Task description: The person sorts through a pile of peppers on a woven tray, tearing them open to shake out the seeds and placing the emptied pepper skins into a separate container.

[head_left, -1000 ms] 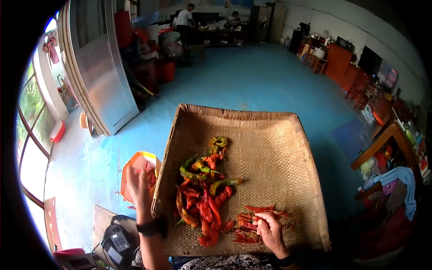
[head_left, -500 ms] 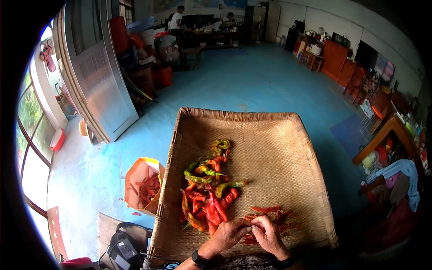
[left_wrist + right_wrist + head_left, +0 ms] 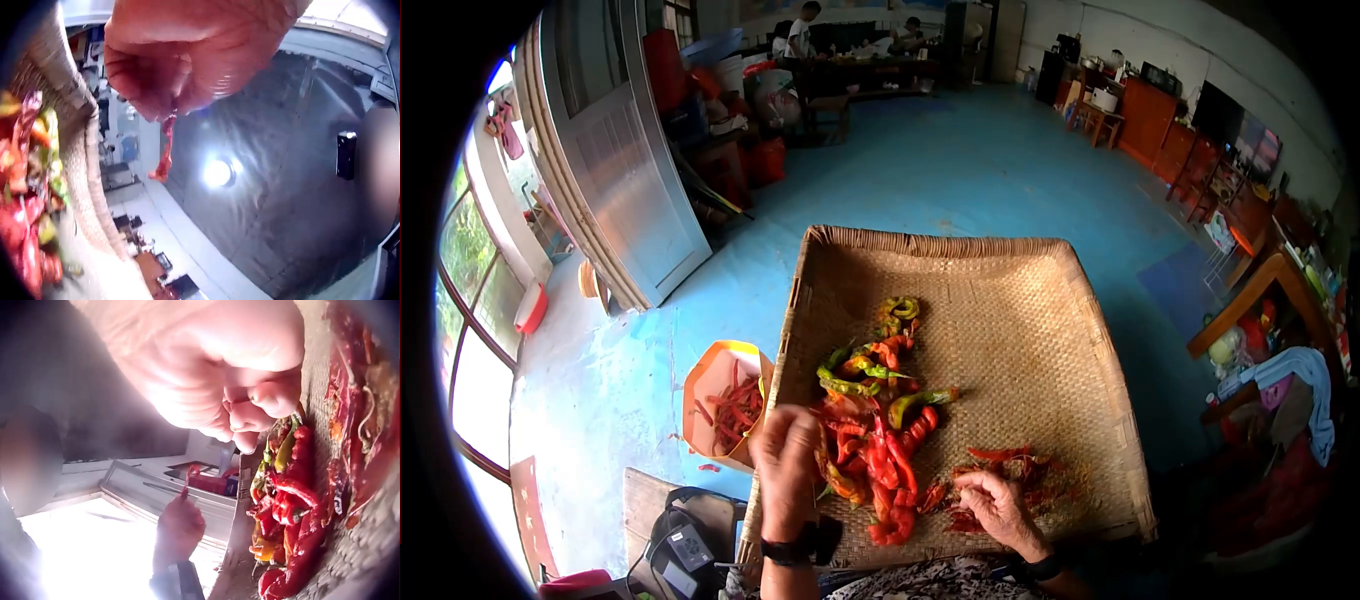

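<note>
My left hand (image 3: 788, 455) is raised over the left rim of a woven bamboo tray (image 3: 1020, 320). It pinches a thin, shrivelled red chili (image 3: 165, 153), which dangles below the fingertips in the left wrist view. Low in the tray, my right hand (image 3: 998, 512) has its fingers curled in beside a small pile of dried red chilies (image 3: 1000, 456); nothing shows between them in the right wrist view. A heap of larger red, green and orange peppers (image 3: 885, 455) lies between the two hands.
An orange-rimmed box (image 3: 730, 346) with red chilies (image 3: 738, 412) inside stands on the blue floor left of the tray. Below it are a board and a black bag (image 3: 680, 545). A metal door (image 3: 640, 180) stands at left; furniture lines the right wall, and people are at the far end.
My left hand came back from over the box to meet the right hand above the dried chilies, then moved left again with a chili. My right hand has stayed near the dried pile.
</note>
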Tool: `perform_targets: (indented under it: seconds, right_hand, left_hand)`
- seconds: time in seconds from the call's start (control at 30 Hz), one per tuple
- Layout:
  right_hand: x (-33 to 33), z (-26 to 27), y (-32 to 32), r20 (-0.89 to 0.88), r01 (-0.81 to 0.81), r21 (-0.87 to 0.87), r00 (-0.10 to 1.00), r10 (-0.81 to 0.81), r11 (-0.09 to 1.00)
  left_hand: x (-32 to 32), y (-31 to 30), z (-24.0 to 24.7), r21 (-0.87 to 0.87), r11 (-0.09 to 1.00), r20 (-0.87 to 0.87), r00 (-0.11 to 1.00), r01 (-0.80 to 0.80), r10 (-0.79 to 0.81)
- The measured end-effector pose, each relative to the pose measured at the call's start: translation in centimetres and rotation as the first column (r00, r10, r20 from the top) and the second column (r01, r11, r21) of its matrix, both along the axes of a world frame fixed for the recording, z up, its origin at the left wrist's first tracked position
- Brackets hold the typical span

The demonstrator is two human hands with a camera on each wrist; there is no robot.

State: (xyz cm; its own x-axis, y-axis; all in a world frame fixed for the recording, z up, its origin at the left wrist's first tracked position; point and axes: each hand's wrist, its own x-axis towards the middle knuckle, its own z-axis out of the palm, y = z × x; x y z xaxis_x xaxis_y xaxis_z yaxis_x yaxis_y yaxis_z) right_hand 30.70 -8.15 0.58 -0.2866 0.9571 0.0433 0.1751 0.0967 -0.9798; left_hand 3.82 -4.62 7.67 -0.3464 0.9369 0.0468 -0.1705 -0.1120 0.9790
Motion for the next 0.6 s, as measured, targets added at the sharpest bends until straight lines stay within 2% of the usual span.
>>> perform_targets:
  seconds: [0.03,0.07,0.13,0.2,0.27,0.33,0.37,0.4,0.47,0.5,0.53,0.57,0.6]
  right_hand:
    - [0.5,0.0,-0.1,0.063,0.037,-0.002,0.997,-0.037,0.999]
    - [0.7,-0.3,-0.2,0.055,0.079,0.024,0.995,-0.081,0.997]
    - [1.6,-0.3,-0.3,0.023,0.119,0.101,0.992,-0.122,0.988]
    - [2.7,0.2,-0.6,0.022,0.195,0.078,0.980,-0.197,0.978]
    - [4.0,0.7,-0.7,0.074,0.305,0.128,0.946,-0.316,0.944]
    - [5.2,0.8,-0.8,0.162,0.422,0.053,0.891,-0.425,0.905]
    - [5.6,0.0,-0.4,0.184,0.413,0.162,0.880,-0.439,0.896]
    - [5.7,-1.0,-0.2,0.203,0.394,0.268,0.869,-0.451,0.879]
    - [5.0,-1.4,0.0,0.347,0.266,0.370,0.849,-0.398,0.890]
    - [4.4,-0.9,0.3,0.432,0.131,0.507,0.817,-0.383,0.852]
    - [3.8,-1.2,0.2,0.555,0.102,0.369,0.773,-0.307,0.924]
    - [3.1,-1.0,0.3,0.612,0.062,0.389,0.728,-0.308,0.919]
    - [2.6,-0.7,0.4,0.666,0.018,0.407,0.679,-0.310,0.913]
  left_hand:
    - [-1.1,0.9,0.2,0.137,0.980,-0.037,0.987,-0.148,0.154]
    - [-2.4,1.9,0.2,0.261,0.924,-0.056,0.952,-0.278,0.302]
    - [-7.0,3.4,-1.8,0.247,0.914,-0.186,0.910,-0.322,0.371]
    - [-12.5,5.8,-7.4,0.208,0.859,-0.143,0.854,-0.468,0.500]
    - [-11.7,4.5,-6.0,0.177,0.876,-0.205,0.854,-0.448,0.478]
    - [-8.0,2.9,-3.6,0.158,0.909,-0.272,0.868,-0.386,0.415]
    - [-6.8,2.2,-3.3,0.160,0.950,-0.264,0.915,-0.269,0.304]
    - [-4.5,1.3,-2.3,0.129,0.967,-0.269,0.931,-0.218,0.245]
    - [-1.8,0.7,-2.9,0.133,0.989,-0.278,0.955,-0.067,0.102]
    - [-0.6,0.4,-3.3,0.124,0.992,-0.360,0.931,-0.018,0.061]
    - [0.5,0.1,-3.6,0.117,0.993,-0.438,0.899,0.029,0.025]
    - [2.0,-0.3,-3.7,0.150,0.983,-0.466,0.884,0.103,-0.021]
    - [3.6,-0.9,-3.2,0.069,0.988,-0.574,0.815,0.141,-0.076]
